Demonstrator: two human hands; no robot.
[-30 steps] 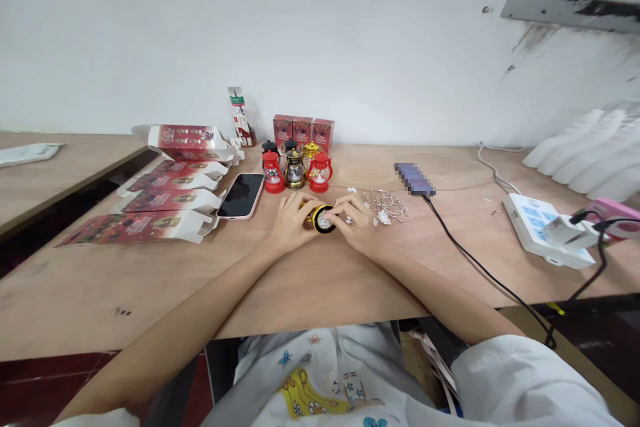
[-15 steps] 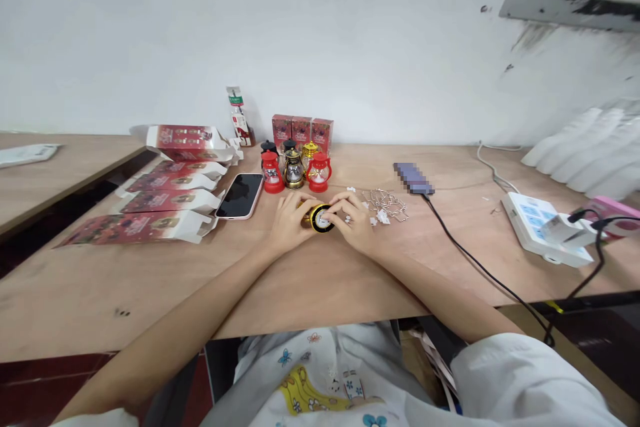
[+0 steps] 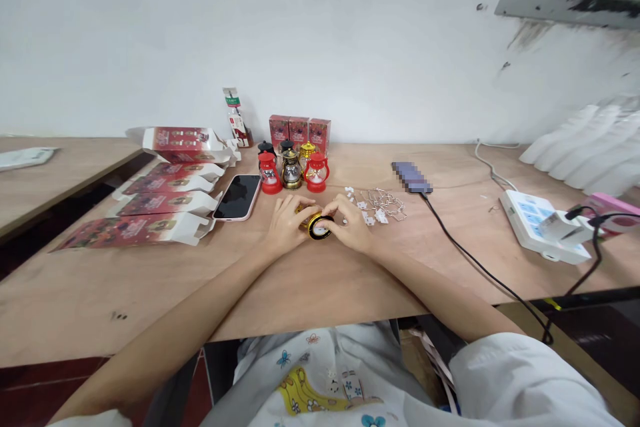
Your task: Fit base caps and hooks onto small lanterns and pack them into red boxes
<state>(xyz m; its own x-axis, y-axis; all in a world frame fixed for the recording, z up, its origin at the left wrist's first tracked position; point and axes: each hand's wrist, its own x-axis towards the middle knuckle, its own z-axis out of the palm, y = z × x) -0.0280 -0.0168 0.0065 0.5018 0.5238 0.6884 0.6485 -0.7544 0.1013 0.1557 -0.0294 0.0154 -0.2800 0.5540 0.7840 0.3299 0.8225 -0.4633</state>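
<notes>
Clamps gold lantern in left grip, long axis tipped over, base toward camera, touched by right grip, closure unclear

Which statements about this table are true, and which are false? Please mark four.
1. The left hand and right hand both touch the gold object with a round, black-rimmed end. True.
2. The pink-edged, black-screened rectangular phone stands upright. False: it lies flat.
3. Three red printed cardboard boxes stand behind the upright lanterns. True.
4. The thin black cable lies left of the pink-edged phone. False: it lies to the right.
</notes>
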